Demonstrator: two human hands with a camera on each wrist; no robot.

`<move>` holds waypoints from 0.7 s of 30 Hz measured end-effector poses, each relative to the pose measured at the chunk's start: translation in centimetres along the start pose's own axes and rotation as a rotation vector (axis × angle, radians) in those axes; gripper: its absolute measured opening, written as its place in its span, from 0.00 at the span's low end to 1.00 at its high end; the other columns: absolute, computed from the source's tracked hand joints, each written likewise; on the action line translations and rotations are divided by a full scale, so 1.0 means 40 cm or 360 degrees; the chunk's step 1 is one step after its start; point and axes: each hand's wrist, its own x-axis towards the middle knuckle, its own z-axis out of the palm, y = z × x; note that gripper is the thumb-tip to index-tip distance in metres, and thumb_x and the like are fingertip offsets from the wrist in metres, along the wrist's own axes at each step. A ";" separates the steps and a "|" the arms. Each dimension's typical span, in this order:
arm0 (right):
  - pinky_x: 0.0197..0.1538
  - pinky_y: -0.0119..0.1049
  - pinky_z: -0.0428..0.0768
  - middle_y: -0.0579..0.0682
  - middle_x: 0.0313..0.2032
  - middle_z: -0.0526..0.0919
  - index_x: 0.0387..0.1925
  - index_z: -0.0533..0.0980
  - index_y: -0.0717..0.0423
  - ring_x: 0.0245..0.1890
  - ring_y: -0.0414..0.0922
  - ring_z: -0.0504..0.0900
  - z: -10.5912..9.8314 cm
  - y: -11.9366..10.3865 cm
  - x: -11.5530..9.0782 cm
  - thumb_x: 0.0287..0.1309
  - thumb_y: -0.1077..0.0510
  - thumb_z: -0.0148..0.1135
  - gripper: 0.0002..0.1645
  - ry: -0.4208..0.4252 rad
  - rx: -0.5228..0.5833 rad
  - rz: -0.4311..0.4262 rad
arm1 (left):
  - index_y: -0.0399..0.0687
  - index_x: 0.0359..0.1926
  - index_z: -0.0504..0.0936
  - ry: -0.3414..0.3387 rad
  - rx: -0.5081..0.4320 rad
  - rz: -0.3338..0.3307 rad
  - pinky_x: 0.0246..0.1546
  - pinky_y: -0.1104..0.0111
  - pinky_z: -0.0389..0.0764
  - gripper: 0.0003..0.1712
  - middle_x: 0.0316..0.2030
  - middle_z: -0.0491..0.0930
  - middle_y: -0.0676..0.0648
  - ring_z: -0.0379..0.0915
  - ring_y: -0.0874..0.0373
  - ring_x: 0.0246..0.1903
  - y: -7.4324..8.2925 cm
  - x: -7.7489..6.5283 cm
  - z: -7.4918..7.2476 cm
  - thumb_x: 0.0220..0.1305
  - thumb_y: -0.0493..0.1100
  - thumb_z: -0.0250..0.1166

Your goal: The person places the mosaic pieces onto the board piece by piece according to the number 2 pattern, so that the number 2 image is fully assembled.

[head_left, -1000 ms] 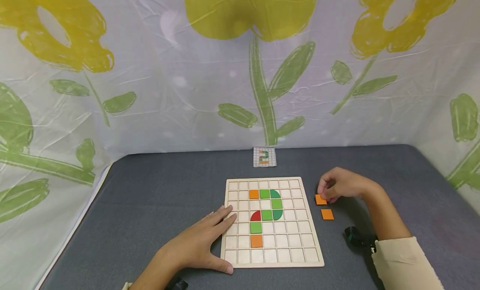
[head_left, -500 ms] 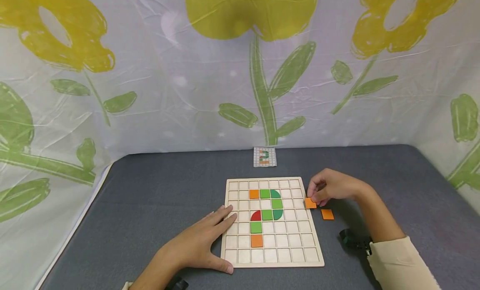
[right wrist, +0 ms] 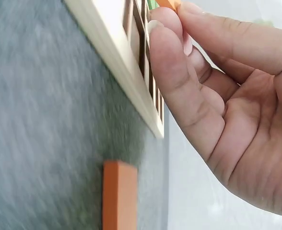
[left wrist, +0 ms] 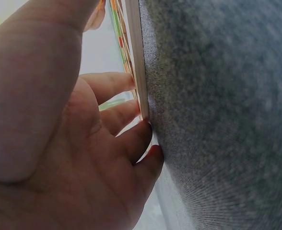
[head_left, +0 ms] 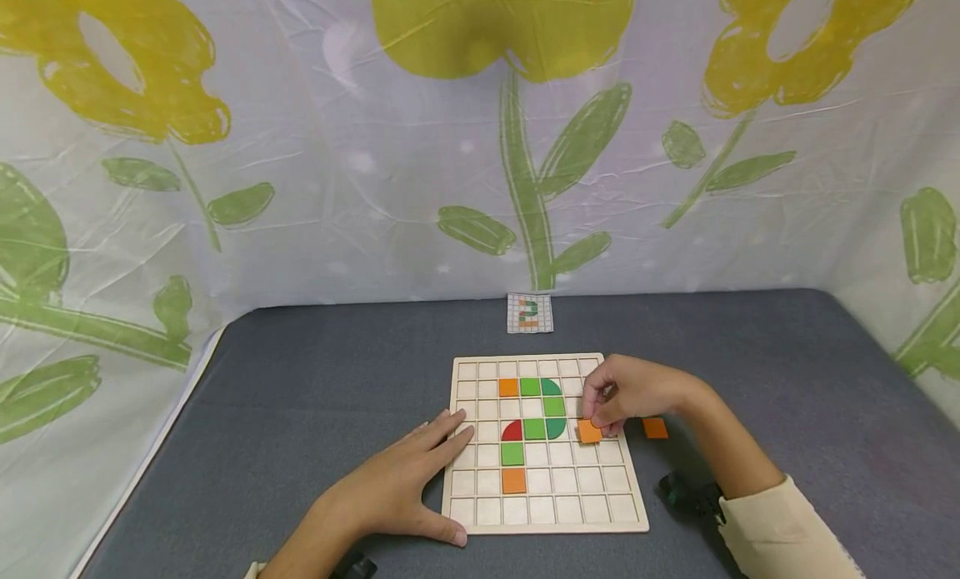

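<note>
A pale wooden grid board (head_left: 551, 516) lies on the table, with green, orange and red tiles set in some of its squares. My right hand (head_left: 637, 389) pinches an orange square tile (head_left: 588, 431) between thumb and fingers, over the board's right part. In the right wrist view that orange tile (right wrist: 169, 4) shows only at the top edge. My left hand (head_left: 393, 483) rests with spread fingers on the board's left edge, thumb at the near edge. The left wrist view shows its fingers (left wrist: 119, 115) against the board's side.
Another orange square tile (head_left: 655, 428) lies on the grey tabletop (head_left: 337, 379), right of the board. Behind the board is a small printed card (head_left: 529, 313) with a coloured grid pattern. A flower-printed cloth (head_left: 337, 187) hangs at the back.
My right hand has carried the orange tile leftward from the tabletop, past the board's right edge and over its squares. My left hand has stayed in place.
</note>
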 end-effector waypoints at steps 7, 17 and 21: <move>0.31 0.39 0.83 0.53 0.26 0.84 0.30 0.83 0.61 0.25 0.48 0.80 0.040 -0.019 0.016 0.57 0.73 0.64 0.07 -0.0034 -0.0021 -0.0007 | 0.52 0.78 0.58 -0.0010 -0.0003 -0.0001 0.71 0.50 0.55 0.66 0.78 0.48 0.50 0.41 0.52 0.77 0.000 0.001 -0.001 0.45 0.78 0.69; 0.30 0.39 0.83 0.52 0.24 0.83 0.28 0.82 0.60 0.23 0.46 0.80 0.086 -0.049 0.035 0.55 0.75 0.64 0.08 -0.0039 -0.0022 -0.0072 | 0.52 0.79 0.57 -0.0007 -0.0022 0.0000 0.71 0.49 0.55 0.66 0.78 0.47 0.50 0.40 0.52 0.77 0.001 0.000 -0.002 0.45 0.78 0.70; 0.29 0.38 0.83 0.53 0.24 0.83 0.29 0.82 0.62 0.23 0.47 0.80 0.106 -0.060 0.040 0.54 0.76 0.63 0.08 -0.0040 0.0060 -0.0098 | 0.53 0.79 0.57 -0.0011 -0.0017 -0.0006 0.72 0.50 0.55 0.66 0.78 0.47 0.50 0.41 0.53 0.77 0.002 0.000 -0.002 0.45 0.78 0.69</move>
